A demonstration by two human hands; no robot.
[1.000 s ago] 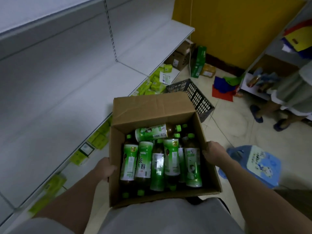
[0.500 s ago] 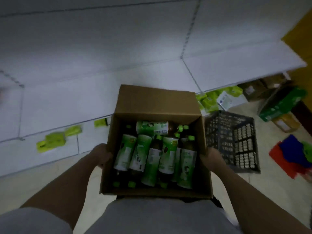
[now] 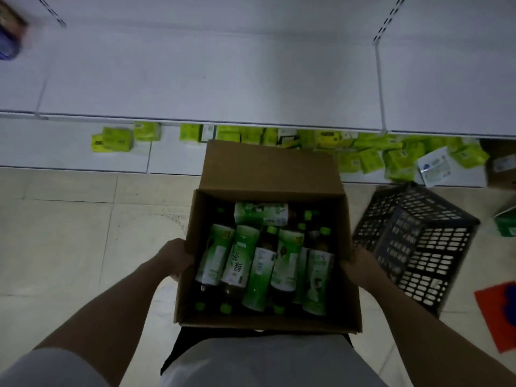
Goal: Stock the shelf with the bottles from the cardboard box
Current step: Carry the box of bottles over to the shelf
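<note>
Open brown cardboard box (image 3: 272,174) held at waist height before the white metal shelf (image 3: 212,76). Left hand (image 3: 174,259) and right hand (image 3: 360,270) clamp its opposite side walls. Green-labelled plastic bottles (image 3: 262,263) lie packed inside.

Grey short sleeves (image 3: 53,367) (arms bare), grey top (image 3: 265,361).

Black plastic lattice crate (image 3: 418,247) sits tipped on the pale tiled floor (image 3: 69,233). Behind it there's a messy row of lime-green packets (image 3: 371,159), plus one white packet (image 3: 434,167). Red sheet (image 3: 499,314) lies just right of the crate.
</note>
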